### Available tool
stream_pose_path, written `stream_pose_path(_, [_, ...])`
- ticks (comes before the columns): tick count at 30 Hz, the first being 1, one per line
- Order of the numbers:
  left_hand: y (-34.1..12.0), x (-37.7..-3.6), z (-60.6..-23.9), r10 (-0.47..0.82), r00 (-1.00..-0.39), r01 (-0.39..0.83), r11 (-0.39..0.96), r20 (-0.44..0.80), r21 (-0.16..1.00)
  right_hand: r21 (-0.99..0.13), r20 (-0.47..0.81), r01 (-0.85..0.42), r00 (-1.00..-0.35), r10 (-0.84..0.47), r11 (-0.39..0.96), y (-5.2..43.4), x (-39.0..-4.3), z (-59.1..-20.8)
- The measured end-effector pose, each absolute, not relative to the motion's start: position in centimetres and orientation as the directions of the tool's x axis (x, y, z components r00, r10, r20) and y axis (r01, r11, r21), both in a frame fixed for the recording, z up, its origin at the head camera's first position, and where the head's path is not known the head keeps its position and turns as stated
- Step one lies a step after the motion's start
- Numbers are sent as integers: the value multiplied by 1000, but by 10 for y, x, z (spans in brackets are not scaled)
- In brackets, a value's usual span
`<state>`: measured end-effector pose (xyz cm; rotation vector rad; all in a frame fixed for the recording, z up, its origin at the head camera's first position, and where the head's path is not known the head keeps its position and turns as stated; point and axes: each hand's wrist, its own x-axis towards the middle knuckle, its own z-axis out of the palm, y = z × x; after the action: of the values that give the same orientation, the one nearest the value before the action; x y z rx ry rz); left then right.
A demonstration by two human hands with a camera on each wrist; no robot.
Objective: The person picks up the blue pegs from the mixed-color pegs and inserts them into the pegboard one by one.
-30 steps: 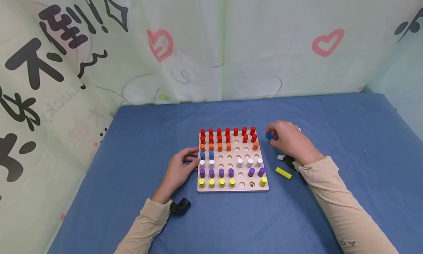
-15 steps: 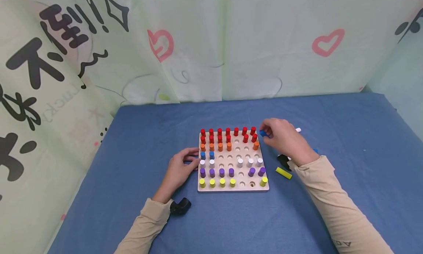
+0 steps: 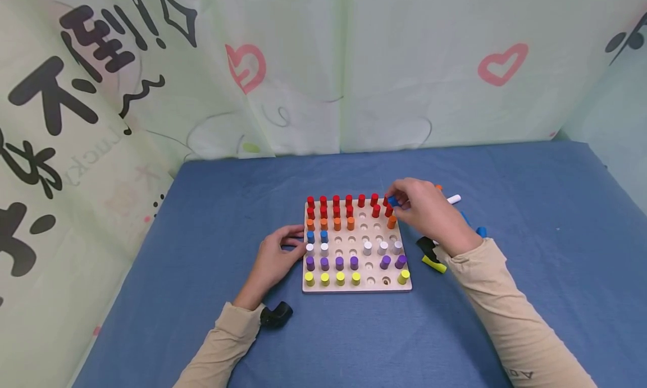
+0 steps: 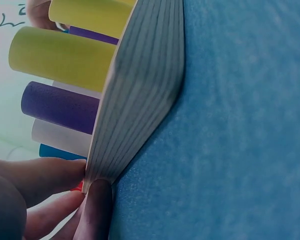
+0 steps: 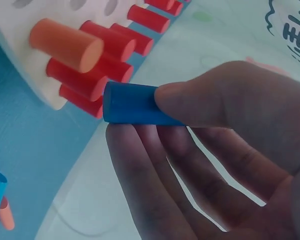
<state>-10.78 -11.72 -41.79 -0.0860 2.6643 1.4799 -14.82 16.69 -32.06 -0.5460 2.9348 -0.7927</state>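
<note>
A wooden pegboard (image 3: 345,291) lies on the blue cloth, with rows of red, orange, blue, white, purple and yellow pegs standing in its holes. My left hand (image 3: 273,263) rests at the board's left edge; in the left wrist view its fingertips (image 4: 98,200) touch the layered wooden side. Between thumb and fingers, my right hand (image 3: 429,208) pinches a blue peg (image 5: 130,103) above the board's back right corner. That peg lies nearly level in the right wrist view, close to the red pegs (image 5: 77,80) and an orange peg (image 5: 66,45).
Loose pegs lie right of the board: a yellow peg (image 3: 433,265), a white peg (image 3: 454,199), a blue peg (image 3: 482,231) and an orange one (image 3: 438,187), partly behind the right hand and wrist. A patterned curtain (image 3: 303,96) hangs behind the table.
My right hand has moved left with the blue peg, from beside the board to over its back right corner. More loose pegs show behind the wrist. The left hand stays in place.
</note>
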Motion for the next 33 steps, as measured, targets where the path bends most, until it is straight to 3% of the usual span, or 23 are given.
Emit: stream_pose_path(33, [-119, -108, -417, 8, -993, -99, 501, -119, 860, -564, 66, -379, -906, -417, 734, 137, -143, -316])
